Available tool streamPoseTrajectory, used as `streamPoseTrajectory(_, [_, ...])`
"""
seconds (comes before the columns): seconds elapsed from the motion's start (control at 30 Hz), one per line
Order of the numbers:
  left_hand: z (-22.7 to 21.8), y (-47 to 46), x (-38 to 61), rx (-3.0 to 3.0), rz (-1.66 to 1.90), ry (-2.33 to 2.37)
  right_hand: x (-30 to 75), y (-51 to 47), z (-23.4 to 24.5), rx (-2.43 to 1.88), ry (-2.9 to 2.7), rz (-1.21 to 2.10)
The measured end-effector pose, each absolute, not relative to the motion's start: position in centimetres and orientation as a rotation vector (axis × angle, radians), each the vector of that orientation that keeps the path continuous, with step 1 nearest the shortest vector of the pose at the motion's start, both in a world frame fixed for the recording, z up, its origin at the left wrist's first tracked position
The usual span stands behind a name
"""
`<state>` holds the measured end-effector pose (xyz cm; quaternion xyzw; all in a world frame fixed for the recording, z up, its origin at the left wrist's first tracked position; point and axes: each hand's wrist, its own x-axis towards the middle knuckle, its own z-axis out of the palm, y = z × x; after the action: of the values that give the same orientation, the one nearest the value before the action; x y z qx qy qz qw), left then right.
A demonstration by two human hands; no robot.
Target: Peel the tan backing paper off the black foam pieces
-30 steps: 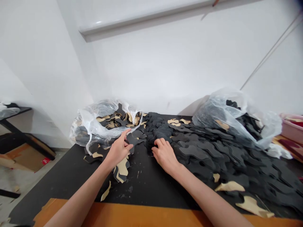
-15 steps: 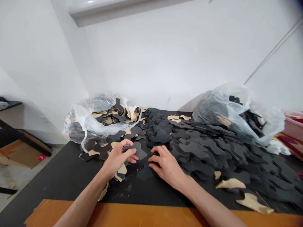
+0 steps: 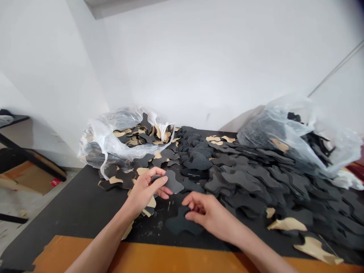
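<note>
My left hand (image 3: pixel 145 190) pinches a black die-cut piece (image 3: pixel 171 182) and holds it just above the black table top (image 3: pixel 68 212). My right hand (image 3: pixel 207 213) has its fingers curled on a second black cut piece (image 3: pixel 179 223) that lies flat on the table near the front edge. Both hands are close together at the centre. Behind them spreads a large heap of black cut pieces (image 3: pixel 244 178), a few showing tan undersides.
A clear plastic bag (image 3: pixel 119 140) of black and tan pieces lies at the back left, another clear bag (image 3: pixel 295 132) at the back right. Loose tan pieces (image 3: pixel 287 224) lie at the right front. An orange-brown strip (image 3: pixel 159 258) runs along the near edge. White wall behind.
Both hands drew back from the heap toward me. The left hand lifted one black piece off the pile; the right hand pulled another black piece onto the bare table.
</note>
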<state>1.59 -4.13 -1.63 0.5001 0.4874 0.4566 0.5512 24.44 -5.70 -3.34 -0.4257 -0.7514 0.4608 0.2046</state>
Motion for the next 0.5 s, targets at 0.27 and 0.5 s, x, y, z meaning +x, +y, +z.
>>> streamPoseTrajectory(0.27, [-2.1, -5.0, 3.0, 1.232, 0.925, 1.091, 24.5, -5.1, -1.5, -1.209, -1.889, 0.968])
streamPoseTrajectory(0.5, [-2.3, -4.8, 3.1, 1.448, 0.808, 1.171, 22.9, -4.1, -2.9, -1.082, -1.528, 1.496])
